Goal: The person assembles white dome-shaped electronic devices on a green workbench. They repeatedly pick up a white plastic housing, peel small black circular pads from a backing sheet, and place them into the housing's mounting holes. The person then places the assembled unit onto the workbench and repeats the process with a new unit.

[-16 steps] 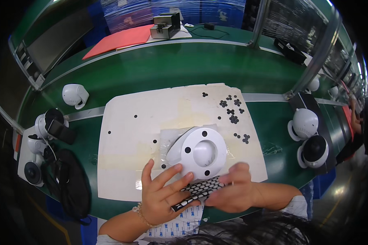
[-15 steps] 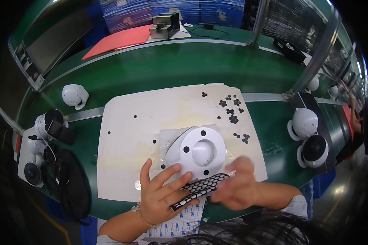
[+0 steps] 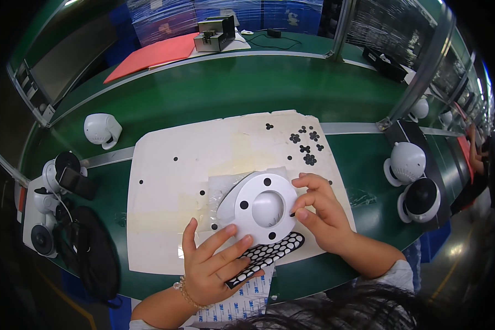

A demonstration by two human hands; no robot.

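A white ring-shaped camera base (image 3: 246, 219) lies flat-face up on a clear plastic bag (image 3: 214, 190), with three black dots on its face. Fingertips of my left hand (image 3: 212, 269) rest on its near left edge. The same hand grips a black sheet with rows of white round holes (image 3: 269, 254) between its lower fingers. At the ring's right side, thumb and index finger of my right hand (image 3: 324, 217) pinch a small black round pad (image 3: 292, 214) against or just over the face; whether it touches is unclear.
Black round pads (image 3: 310, 159) lie in clusters on the worn white board (image 3: 165, 220), others singly. White cameras (image 3: 408, 163) stand at the right, another camera (image 3: 102, 131) at the left. A black pouch (image 3: 96, 247) with a cable sits left; printed backing paper (image 3: 242, 302) lies near me.
My right hand has moved from the perforated sheet up to the ring's right side, with a black pad in its fingertips. My left hand keeps its place on ring and sheet.
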